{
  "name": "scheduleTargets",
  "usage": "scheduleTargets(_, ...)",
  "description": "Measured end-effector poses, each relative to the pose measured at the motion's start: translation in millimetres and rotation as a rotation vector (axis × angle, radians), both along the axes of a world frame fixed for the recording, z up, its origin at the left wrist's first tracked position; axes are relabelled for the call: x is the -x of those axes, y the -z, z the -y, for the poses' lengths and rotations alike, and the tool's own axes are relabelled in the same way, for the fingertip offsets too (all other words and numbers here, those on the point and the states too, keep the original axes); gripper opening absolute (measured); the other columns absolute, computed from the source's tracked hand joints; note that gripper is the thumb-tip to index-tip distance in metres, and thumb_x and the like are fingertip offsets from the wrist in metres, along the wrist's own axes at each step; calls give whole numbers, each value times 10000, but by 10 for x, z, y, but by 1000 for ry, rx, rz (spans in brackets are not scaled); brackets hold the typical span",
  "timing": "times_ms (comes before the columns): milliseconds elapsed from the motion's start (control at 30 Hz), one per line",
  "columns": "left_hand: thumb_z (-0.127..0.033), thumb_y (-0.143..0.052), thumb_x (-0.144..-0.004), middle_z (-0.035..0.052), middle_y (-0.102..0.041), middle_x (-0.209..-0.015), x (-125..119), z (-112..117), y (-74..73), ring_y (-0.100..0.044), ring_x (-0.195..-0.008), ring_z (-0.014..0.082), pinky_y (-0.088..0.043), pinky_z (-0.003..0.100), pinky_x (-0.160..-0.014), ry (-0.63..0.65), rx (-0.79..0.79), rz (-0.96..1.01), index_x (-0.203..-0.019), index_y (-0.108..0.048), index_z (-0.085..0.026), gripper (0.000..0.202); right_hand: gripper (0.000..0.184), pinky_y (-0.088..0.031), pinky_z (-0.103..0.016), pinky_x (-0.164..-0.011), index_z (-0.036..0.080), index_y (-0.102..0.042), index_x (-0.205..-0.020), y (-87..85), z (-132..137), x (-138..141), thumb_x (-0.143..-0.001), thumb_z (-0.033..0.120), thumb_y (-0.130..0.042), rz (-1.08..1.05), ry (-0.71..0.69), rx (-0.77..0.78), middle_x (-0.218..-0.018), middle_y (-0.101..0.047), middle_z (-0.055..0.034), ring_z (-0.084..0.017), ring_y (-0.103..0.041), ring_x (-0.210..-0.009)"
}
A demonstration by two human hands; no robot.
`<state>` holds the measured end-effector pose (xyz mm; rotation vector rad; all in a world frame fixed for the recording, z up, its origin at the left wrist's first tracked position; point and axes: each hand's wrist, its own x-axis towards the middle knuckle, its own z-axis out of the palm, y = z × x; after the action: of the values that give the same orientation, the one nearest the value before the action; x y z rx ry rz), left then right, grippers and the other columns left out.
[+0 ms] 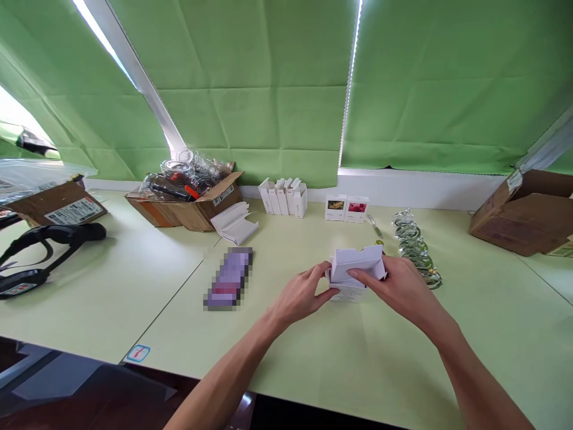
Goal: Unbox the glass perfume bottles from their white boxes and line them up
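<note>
A small white cardboard box [353, 276] with its top flaps up rests on the pale green table [313, 358] in front of me. My left hand [301, 297] pinches the box's left side with thumb and fingers. My right hand [400, 285] grips the right side, its index finger lying across the front flap. Both hands are closed on the box.
A row of white cartons [283, 196] and two printed boxes [346, 208] stand by the wall. Glass jars in plastic [416, 248] lie right of the box. Open cardboard boxes sit at back left [188, 200] and far right [523, 212]. A blurred purple object [229, 278], flat cartons [235, 222], black straps [40, 251].
</note>
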<state>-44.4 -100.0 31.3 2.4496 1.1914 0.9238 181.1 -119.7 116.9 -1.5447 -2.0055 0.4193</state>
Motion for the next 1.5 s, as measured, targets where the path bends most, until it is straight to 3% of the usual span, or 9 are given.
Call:
scheduleTargets(200, -379, -637, -917, 29, -717, -1061, -10, 12, -31, -731, -936, 221, -582, 325, -770, 8, 40, 7, -1309, -455, -271, 446, 484, -393, -300, -519, 225, -641, -724, 7, -34, 7, -876, 675, -551, 5, -32, 66, -677, -648, -28, -200, -586, -632)
scheduleTargets(367, -389, -649, -907, 30, -726, -1033, -16, 10, -50, -732, -895, 225, -580, 321, -749, -7, 54, -15, -1278, -493, -261, 422, 468, -463, -290, -575, 247, -616, -1176, 44, -14, -2, -884, 612, -600, -282, -31, -9, -881, -655, -14, -143, -540, -622)
scheduleTargets(600, -378, -665, -898, 40, -723, -1053, -9, -3, -35, -726, -931, 226, -584, 329, -778, 20, 93, 50, -1276, -485, -255, 436, 343, -378, -282, -523, 224, -649, -861, 32, -29, 30, -935, 546, -556, -182, -41, 37, -669, -562, 22, -129, -462, -567)
scheduleTargets(700, -380, -667, -897, 40, -716, -1066, -9, -6, -30, -722, -944, 217, -586, 325, -784, 30, 102, 64, -1308, -462, -260, 475, 301, -424, -278, -537, 236, -645, -1058, 139, -34, 10, -931, 502, -585, -167, -50, 36, -785, -620, 10, -124, -490, -576)
scheduleTargets(767, -388, -659, -902, 38, -709, -1063, -11, -6, -30, -719, -943, 211, -584, 321, -781, 33, 90, 55, -1326, -455, -265, 486, 350, -461, -278, -563, 263, -599, -1222, 209, -24, -11, -931, 456, -608, -197, -44, -76, -912, -646, -11, -123, -509, -599)
scheduleTargets(933, -384, -644, -912, 19, -688, -1013, -15, -7, -18, -710, -908, 192, -571, 301, -760, 8, 50, 50, -1310, -463, -272, 452, 154, -490, -310, -699, 234, -670, -978, 254, -9, -22, -971, 354, -574, -54, -119, -387, -1077, -648, -62, -147, -587, -721)
scheduleTargets(1067, -380, -651, -910, 10, -679, -998, -18, -9, -1, -705, -876, 188, -562, 296, -736, 11, 25, 38, -1306, -453, -276, 455, 246, -506, -344, -755, 217, -638, -1175, 245, -19, -11, -973, 342, -572, 96, -150, -393, -1078, -649, -88, -226, -627, -939)
scheduleTargets(1300, -395, -635, -927, 5, -675, -1005, -27, 2, -4, -703, -878, 189, -560, 296, -735, 28, -22, 23, -1298, -442, -282, 433, 248, -527, -397, -808, 204, -612, -1198, 262, -10, -21, -965, 284, -577, 217, -218, -388, -1162, -633, -110, -264, -604, -1041)
scheduleTargets(1500, -397, -625, -932, 3, -675, -1004, -42, 14, -8, -707, -876, 190, -561, 292, -723, 15, -19, 14, -1289, -445, -283, 417, 133, -530, -393, -812, 218, -617, -1076, 228, 12, -7, -963, 278, -581, 218, -253, -324, -1149, -637, -94, -262, -612, -1052)
